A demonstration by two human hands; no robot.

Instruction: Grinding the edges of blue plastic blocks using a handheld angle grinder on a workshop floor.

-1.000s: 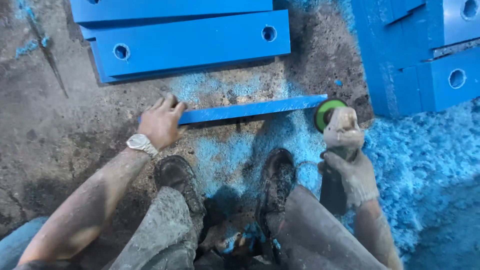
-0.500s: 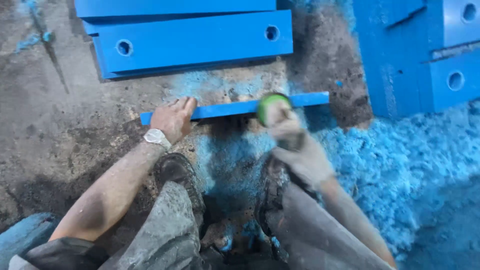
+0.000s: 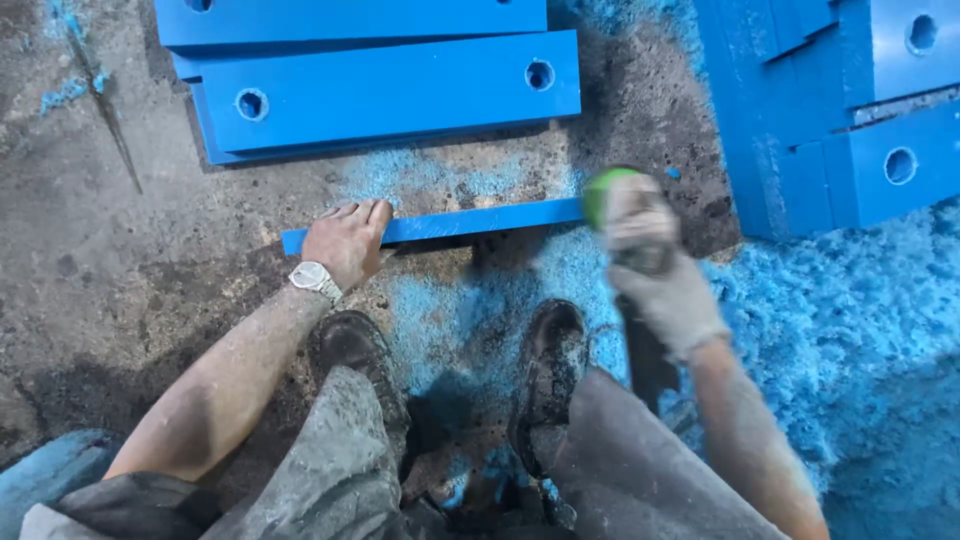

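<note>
The person crouches over a dirty concrete floor (image 3: 120, 300), both shoes planted either side of a patch of blue dust. The left hand (image 3: 345, 240) lies flat, fingers spread and pressed down on the near end of a narrow blue plastic strip (image 3: 480, 221) that stands on edge on the floor, pinning it in place; a wristwatch (image 3: 315, 280) sits just behind that hand. The right hand (image 3: 665, 290), in a pale work glove, is clenched round the body of a power tool (image 3: 625, 215) with a green guard at its head, and the head meets the far right end of the strip. The tool is blurred, so it is probably a small grinder or trimmer, though the cutter itself cannot be made out. The step in hand looks like trimming or smoothing the strip's upper edge while the other hand steadies it. A further pass would call for firm downward pressure from the left hand and a level travel of the tool along the edge, well short of the fingers. Beyond the strip lie wide blue slabs with drilled holes (image 3: 390, 90), more stacked blue blocks (image 3: 850, 150) at the right, and a heap of blue shavings (image 3: 860, 320) beside the right leg.
</note>
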